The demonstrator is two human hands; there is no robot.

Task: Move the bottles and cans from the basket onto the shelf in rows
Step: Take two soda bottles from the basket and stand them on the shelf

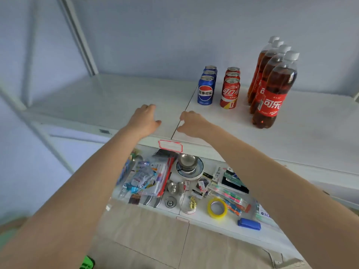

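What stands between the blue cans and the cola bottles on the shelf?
A row of three red cans stands there, shown in the head view.

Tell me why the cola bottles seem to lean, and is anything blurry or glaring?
Head view: the wide-angle lens bends straight lines, so the cola bottles tilt and the shelf post slants; light is soft and even, with only a pale sheen on the shelf top; the label on the blue can reads sharply, while the left forearm near the bottom corner looks smeared.
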